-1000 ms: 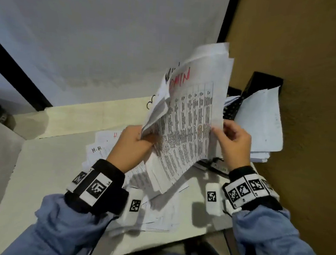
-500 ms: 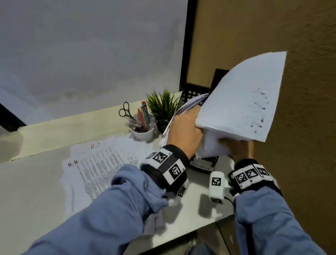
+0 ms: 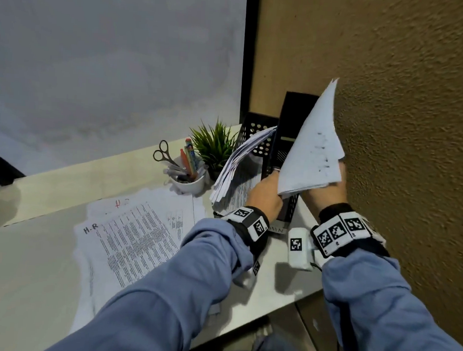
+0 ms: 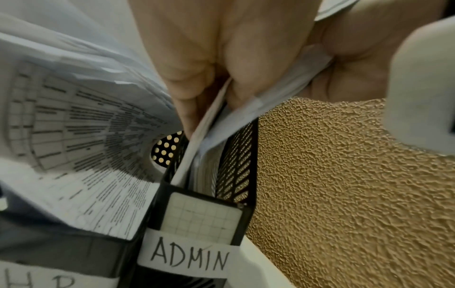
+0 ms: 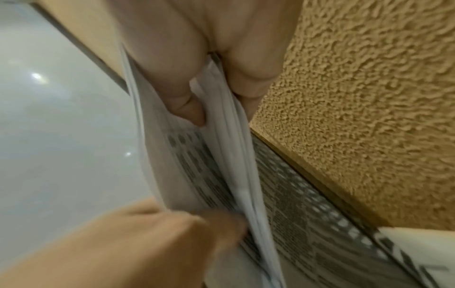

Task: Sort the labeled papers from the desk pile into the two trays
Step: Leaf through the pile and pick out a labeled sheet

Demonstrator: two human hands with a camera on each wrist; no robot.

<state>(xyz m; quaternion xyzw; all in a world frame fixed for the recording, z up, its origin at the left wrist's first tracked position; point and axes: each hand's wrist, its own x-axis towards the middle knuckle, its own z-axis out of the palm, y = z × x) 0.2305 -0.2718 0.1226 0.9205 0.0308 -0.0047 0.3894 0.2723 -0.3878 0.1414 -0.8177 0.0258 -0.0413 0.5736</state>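
Step in hand: the person is putting a bunch of papers into the tray marked ADMIN — that is my guess from where both hands are.

ADMIN tray: a tall black holder standing right beside the brown bumpy wall. Some sheets already stand inside it.

HR tray: the black holder with round holes, just to the left of the ADMIN one. It is stuffed with a fat, bent stack of printed pages.

Right hand: the right hand pinches the bunch of papers near its bottom edge, thumb on one side and fingers on the other. The bunch points up and leans over the ADMIN tray.

Left hand: the left hand has its fingers curled on the same bunch, low down, right at the mouth of the tray.

Desk pile: more sheets lie flat on the desk — the top page has "H.R" written on its corner.

Nearby: a white cup with scissors and pens, and a small green plant.

Next move: I think the bunch must slide straight down between the tray walls, bottom edge first, and then both hands can let go. The sheets are floppy, so a corner could catch on the rim.

Still to do: the pile on the desk is not sorted yet.
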